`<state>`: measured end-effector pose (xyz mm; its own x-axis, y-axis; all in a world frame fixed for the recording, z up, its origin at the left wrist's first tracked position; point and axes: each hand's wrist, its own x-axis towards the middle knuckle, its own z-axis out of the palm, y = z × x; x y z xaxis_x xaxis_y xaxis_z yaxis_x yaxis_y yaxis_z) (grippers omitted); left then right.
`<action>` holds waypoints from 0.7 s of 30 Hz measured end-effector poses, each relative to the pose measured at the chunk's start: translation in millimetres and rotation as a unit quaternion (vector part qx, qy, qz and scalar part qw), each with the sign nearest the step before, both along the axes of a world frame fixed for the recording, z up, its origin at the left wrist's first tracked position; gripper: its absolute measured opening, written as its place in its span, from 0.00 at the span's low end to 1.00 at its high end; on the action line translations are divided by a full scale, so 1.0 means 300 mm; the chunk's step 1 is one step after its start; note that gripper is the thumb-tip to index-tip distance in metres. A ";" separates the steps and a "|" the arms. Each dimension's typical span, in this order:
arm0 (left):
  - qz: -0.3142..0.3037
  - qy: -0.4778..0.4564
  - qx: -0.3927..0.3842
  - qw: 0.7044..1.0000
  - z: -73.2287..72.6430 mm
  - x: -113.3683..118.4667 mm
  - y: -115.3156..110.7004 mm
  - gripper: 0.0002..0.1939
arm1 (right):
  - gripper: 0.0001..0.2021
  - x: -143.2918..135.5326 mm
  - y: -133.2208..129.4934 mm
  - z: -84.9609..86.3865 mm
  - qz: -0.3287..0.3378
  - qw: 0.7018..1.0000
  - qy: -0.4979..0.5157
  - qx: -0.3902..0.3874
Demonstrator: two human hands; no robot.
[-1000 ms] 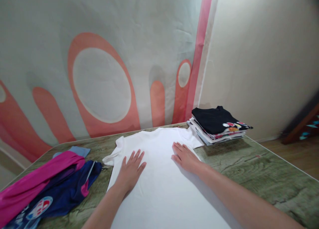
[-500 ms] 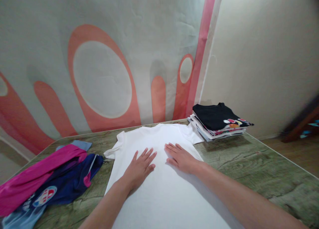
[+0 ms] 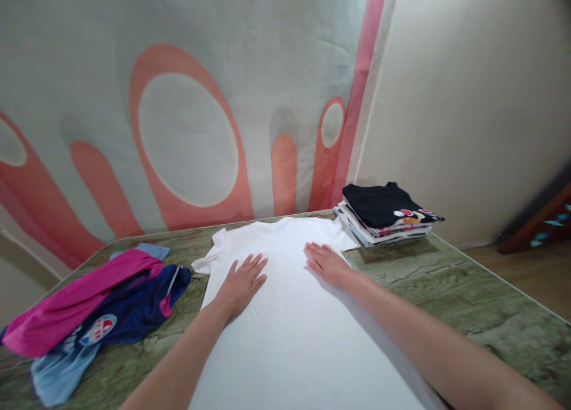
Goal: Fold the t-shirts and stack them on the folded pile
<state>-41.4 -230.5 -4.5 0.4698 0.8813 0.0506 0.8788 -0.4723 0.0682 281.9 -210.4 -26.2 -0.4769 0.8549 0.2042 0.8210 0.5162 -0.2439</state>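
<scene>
Left hand (image 3: 241, 287): spread, empty
Right hand (image 3: 329, 267): flat, empty
White shirt (image 3: 285, 338): uneven drag could crease it, nudge folded stack (image 3: 379, 207)

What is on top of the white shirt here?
The left hand and right hand lie palm down on the white shirt; the part beneath them is covered and can't be seen.

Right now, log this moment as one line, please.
left hand: flat on white T-shirt; right hand: likewise; at left: pink-and-navy clothes; at right: folded stack, black T-shirt on top
</scene>
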 end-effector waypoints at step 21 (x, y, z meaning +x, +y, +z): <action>-0.017 0.064 0.185 0.981 -0.033 -0.171 -0.479 0.37 | 0.30 0.099 -0.462 0.027 -0.005 0.999 -0.053 -0.001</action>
